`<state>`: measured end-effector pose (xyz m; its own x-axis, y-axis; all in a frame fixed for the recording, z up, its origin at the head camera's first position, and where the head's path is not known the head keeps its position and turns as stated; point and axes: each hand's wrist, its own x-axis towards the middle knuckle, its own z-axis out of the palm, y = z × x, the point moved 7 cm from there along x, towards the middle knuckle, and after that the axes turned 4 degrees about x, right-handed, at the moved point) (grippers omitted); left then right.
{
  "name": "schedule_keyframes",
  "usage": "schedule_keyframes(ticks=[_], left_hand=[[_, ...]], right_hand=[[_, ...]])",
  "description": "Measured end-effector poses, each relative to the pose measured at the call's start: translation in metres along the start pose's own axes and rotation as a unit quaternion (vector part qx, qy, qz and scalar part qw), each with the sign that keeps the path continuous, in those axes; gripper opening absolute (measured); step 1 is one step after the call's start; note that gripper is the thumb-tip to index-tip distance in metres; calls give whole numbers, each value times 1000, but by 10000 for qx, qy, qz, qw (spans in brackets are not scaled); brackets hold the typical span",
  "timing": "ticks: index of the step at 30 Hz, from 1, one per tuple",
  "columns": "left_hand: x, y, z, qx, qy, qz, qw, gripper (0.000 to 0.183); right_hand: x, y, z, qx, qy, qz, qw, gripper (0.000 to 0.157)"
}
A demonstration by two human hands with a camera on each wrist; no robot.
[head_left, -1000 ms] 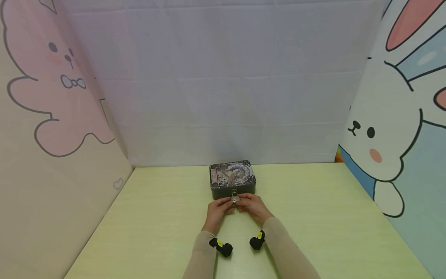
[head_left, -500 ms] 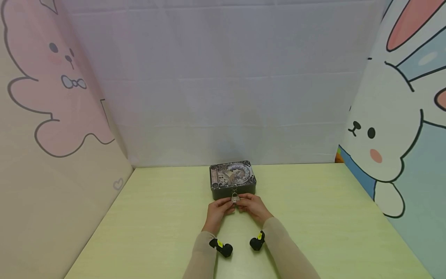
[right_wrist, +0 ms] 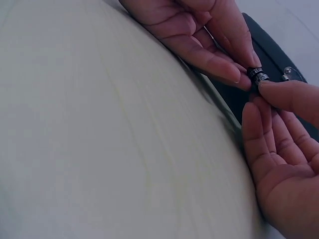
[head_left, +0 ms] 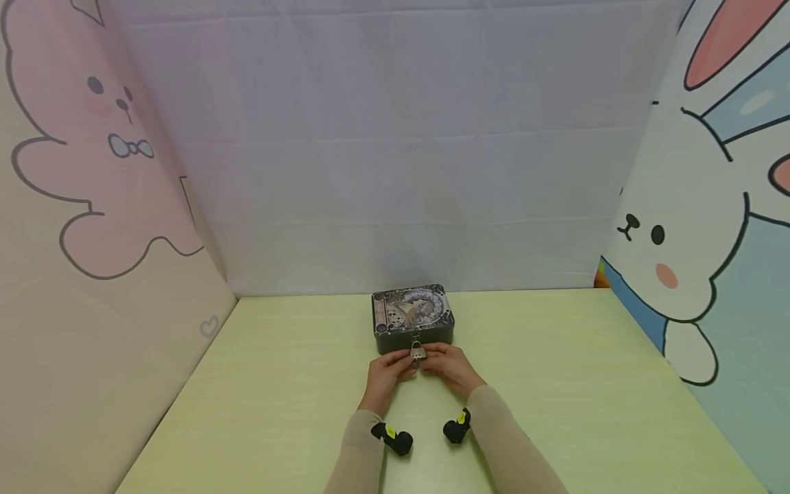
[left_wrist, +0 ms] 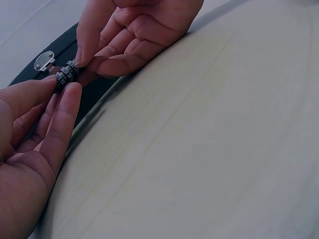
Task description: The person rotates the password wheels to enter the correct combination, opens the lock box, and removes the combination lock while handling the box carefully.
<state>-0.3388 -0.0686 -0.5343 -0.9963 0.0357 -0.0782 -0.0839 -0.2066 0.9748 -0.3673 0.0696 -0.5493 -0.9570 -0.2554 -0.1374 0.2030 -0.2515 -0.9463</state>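
"Silver lock, where?"
"Frame's lower centre, at the front of the box; pinched by left hand and right hand."
"Step?"
"Likely setting the number wheels; next, hold steady, turn gently."

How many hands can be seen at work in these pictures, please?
2: the left hand holds the left side of the padlock, and the right hand holds its right side, both in front of the dark box.
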Motion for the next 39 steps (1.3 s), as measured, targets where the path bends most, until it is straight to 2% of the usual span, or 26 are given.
schedule_keyframes(ticks=[7, 14, 18, 39], left_hand=[[2, -2, 0, 3, 29, -54, 10000, 29], [12, -20, -6, -77, 124, -83, 9999, 30], [14, -24, -7, -51, 196, -55, 9998, 32], [14, -23, -7, 42, 224, -69, 9997, 31]], right_hand=[[-2, -1, 1, 62, 1, -23, 10000, 44], [-4, -2, 2, 105, -45, -38, 9999, 42], [-5, -3, 2, 100, -38, -33, 9999, 42], [-4, -3, -1, 152, -36, -98, 9998, 43]])
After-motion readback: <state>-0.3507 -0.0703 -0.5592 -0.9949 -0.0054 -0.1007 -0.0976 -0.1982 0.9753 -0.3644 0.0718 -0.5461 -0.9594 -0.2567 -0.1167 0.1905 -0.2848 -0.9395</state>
